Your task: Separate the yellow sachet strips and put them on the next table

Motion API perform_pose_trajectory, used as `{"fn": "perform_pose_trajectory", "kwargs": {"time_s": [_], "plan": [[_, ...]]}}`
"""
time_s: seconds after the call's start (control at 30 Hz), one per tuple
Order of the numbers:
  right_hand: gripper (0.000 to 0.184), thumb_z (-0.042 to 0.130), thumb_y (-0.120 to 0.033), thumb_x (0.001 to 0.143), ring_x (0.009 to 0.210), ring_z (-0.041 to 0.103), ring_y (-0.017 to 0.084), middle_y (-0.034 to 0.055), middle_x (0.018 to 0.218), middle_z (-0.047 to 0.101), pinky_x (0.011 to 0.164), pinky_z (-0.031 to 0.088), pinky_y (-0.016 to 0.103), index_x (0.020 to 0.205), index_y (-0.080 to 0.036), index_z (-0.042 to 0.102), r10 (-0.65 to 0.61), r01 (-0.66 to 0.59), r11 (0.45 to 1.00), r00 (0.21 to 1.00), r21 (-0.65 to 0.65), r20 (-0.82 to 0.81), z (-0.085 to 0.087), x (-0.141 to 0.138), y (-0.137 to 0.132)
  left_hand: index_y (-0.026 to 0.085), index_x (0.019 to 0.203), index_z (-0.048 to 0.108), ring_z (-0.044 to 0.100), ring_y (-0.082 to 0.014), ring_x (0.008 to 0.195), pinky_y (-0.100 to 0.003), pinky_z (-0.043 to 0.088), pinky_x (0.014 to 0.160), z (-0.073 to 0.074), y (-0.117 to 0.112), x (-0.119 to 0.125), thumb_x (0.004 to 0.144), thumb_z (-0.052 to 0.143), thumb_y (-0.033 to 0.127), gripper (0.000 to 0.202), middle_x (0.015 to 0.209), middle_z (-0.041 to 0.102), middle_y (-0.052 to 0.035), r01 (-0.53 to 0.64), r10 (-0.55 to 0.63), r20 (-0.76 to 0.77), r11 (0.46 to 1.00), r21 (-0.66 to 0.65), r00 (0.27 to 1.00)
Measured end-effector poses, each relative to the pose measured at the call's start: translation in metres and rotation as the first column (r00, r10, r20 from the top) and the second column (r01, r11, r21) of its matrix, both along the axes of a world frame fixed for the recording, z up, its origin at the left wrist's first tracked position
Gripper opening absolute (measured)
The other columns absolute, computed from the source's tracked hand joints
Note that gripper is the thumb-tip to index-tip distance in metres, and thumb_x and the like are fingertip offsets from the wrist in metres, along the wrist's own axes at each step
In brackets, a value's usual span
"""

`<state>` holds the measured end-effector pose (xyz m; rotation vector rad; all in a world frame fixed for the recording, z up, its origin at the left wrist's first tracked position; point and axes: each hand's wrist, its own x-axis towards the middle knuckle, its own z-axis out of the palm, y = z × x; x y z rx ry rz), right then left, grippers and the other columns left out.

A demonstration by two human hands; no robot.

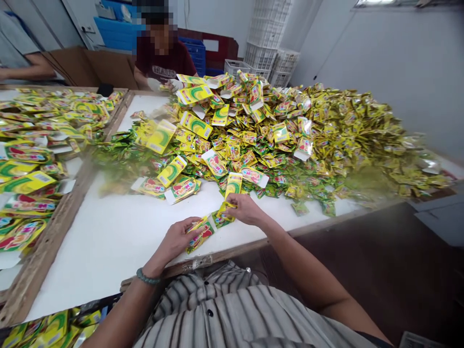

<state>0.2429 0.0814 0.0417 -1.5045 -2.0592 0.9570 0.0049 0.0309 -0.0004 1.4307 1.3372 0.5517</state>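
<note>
Near the table's front edge my left hand (180, 238) is closed round a small printed carton (201, 234), green, yellow and red, its end pointing toward my right hand. My right hand (243, 209) pinches a small yellow sachet (226, 208) just off that end. Beside the carton's end lie green sachets (222, 220), partly hidden by my fingers. A yellow carton (234, 183) sits just beyond my right hand. More cartons, among them a white-flapped one (183, 188), lie at the near edge of a large heap of sachets (253, 140).
The white table (90, 237) has a wooden rim (47, 241) on the left, with many cartons (27, 183) past it. A co-worker (165, 58) in white gloves sits across the heap; another person's arm (32, 65) shows at far left. Stacked white crates (266, 38) stand behind.
</note>
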Motion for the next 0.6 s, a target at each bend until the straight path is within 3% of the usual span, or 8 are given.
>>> {"fn": "perform_pose_trajectory", "kwargs": {"time_s": [0.1, 0.17, 0.3, 0.47, 0.53, 0.6], "plan": [[0.019, 0.071, -0.017, 0.063, 0.058, 0.038, 0.008, -0.0069, 0.059, 0.046, 0.054, 0.023, 0.022, 0.064, -0.017, 0.052, 0.112, -0.107, 0.993, 0.99, -0.056, 0.086, 0.004, -0.013, 0.003, 0.017, 0.111, 0.066, 0.065, -0.0223, 0.086, -0.029, 0.048, 0.073, -0.002, -0.002, 0.002, 0.073, 0.065, 0.051, 0.051, 0.101, 0.073, -0.0055, -0.004, 0.008, 0.13, 1.0, -0.028, 0.991], [0.018, 0.071, -0.017, 0.063, 0.057, 0.039, 0.008, -0.007, 0.058, 0.046, 0.054, 0.024, 0.022, 0.064, -0.017, 0.053, 0.122, -0.116, 0.988, 0.991, -0.098, 0.051, 0.004, -0.019, 0.004, 0.016, 0.11, 0.065, 0.065, -0.0223, 0.085, -0.029, 0.049, 0.072, -0.002, -0.004, 0.003, 0.072, 0.067, 0.05, 0.051, 0.097, 0.073, -0.006, 0.004, 0.01, 0.191, 0.998, -0.07, 0.982], [0.025, 0.074, -0.027, 0.061, 0.054, 0.042, 0.009, -0.0067, 0.056, 0.049, 0.051, 0.028, 0.021, 0.064, -0.018, 0.051, -0.047, 0.001, 0.975, 0.978, -0.222, -0.204, -0.005, -0.022, 0.008, 0.015, 0.11, 0.063, 0.067, -0.0219, 0.081, -0.028, 0.05, 0.067, 0.002, -0.007, 0.007, 0.068, 0.072, 0.049, 0.056, 0.093, 0.074, -0.0067, -0.019, 0.067, 0.286, 0.986, -0.167, 0.956], [0.042, 0.08, -0.041, 0.051, 0.052, 0.049, 0.01, -0.0052, 0.058, 0.054, 0.05, 0.038, 0.023, 0.065, -0.019, 0.047, -0.357, 0.156, 0.902, 0.794, -0.402, -0.493, -0.02, -0.028, 0.0, 0.013, 0.108, 0.061, 0.069, -0.0216, 0.08, -0.03, 0.053, 0.07, 0.01, -0.006, 0.012, 0.059, 0.079, 0.049, 0.063, 0.092, 0.074, -0.0076, -0.15, 0.258, 0.402, 0.948, -0.28, 0.879], [0.043, 0.08, -0.043, 0.05, 0.052, 0.05, 0.011, -0.0049, 0.058, 0.055, 0.051, 0.041, 0.024, 0.065, -0.02, 0.046, -0.41, 0.212, 0.894, 0.743, -0.395, -0.53, -0.024, -0.03, -0.008, 0.013, 0.107, 0.06, 0.069, -0.0212, 0.078, -0.031, 0.053, 0.07, 0.011, -0.006, 0.012, 0.059, 0.08, 0.048, 0.063, 0.089, 0.074, -0.007, -0.16, 0.282, 0.426, 0.94, -0.3, 0.859], [0.041, 0.079, -0.043, 0.053, 0.055, 0.052, 0.012, -0.0041, 0.06, 0.057, 0.053, 0.043, 0.024, 0.065, -0.02, 0.048, -0.372, 0.188, 0.911, 0.758, -0.367, -0.536, -0.025, -0.03, -0.015, 0.013, 0.106, 0.062, 0.069, -0.0214, 0.079, -0.032, 0.054, 0.072, 0.011, -0.008, 0.012, 0.059, 0.081, 0.046, 0.061, 0.09, 0.075, -0.0071, -0.142, 0.274, 0.445, 0.941, -0.306, 0.853]]}}
